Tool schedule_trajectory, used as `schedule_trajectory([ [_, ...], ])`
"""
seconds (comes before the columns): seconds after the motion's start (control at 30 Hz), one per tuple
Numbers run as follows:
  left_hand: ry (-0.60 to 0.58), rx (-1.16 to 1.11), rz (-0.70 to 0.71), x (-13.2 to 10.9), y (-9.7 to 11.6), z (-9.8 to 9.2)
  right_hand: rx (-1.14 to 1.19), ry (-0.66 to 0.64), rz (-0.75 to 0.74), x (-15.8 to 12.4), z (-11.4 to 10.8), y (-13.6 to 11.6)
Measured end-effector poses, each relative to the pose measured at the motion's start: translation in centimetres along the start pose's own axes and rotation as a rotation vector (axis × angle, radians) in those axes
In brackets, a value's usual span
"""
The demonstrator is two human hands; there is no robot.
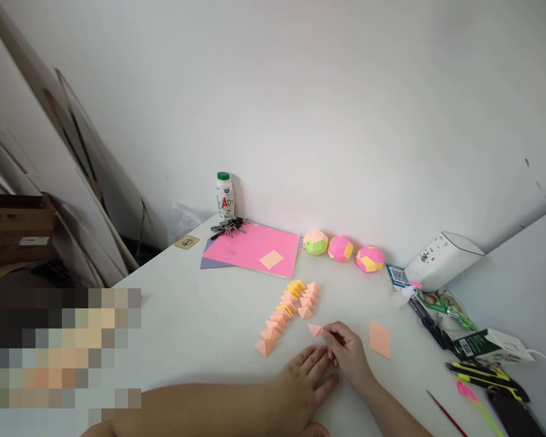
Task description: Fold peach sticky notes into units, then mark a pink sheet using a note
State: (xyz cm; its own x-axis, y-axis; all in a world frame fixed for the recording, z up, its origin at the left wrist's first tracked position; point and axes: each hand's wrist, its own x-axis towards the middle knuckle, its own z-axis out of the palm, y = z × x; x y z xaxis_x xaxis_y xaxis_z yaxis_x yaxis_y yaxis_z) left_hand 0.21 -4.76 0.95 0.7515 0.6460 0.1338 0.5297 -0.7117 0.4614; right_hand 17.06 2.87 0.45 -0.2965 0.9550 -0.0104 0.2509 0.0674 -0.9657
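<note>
My right hand (349,355) pinches a small folded peach paper piece (315,329) between thumb and fingers, just above the table. Beside it, my left hand (303,382) lies flat on the table with its fingers stretched out, close to the right fingertips. Ahead of my hands, folded peach and yellow paper pieces (273,329) stand in a long slanting row. To its right runs a shorter row of peach pieces (307,300). A flat peach paper sheet (380,340) lies right of my right hand.
Three faceted paper balls (340,249) sit by the wall, near a pink sheet (250,246), keys (230,227) and a green-capped bottle (224,197). On the right are a white box (441,261), a yellow-black cutter (486,379) and a thin red stick (446,413). A blurred patch covers the lower left.
</note>
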Motion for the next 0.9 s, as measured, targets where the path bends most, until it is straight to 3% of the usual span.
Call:
schedule_trajectory([
  [0.23,-0.038,-0.013,-0.005,0.0,0.5,-1.1,-0.014,0.003,0.008,0.0,0.1,-0.6],
  [0.57,-0.044,0.008,0.012,0.5,-0.2,-0.5,-0.009,0.05,0.143,0.2,0.5,-1.4],
  [0.73,-0.074,0.025,0.019,0.5,-0.2,-0.6,-0.116,0.019,0.216,1.6,1.3,-1.8],
  [0.9,-0.098,-0.017,-0.002,0.6,-0.5,-0.3,-0.165,-0.002,0.194,3.4,2.3,-1.6],
])
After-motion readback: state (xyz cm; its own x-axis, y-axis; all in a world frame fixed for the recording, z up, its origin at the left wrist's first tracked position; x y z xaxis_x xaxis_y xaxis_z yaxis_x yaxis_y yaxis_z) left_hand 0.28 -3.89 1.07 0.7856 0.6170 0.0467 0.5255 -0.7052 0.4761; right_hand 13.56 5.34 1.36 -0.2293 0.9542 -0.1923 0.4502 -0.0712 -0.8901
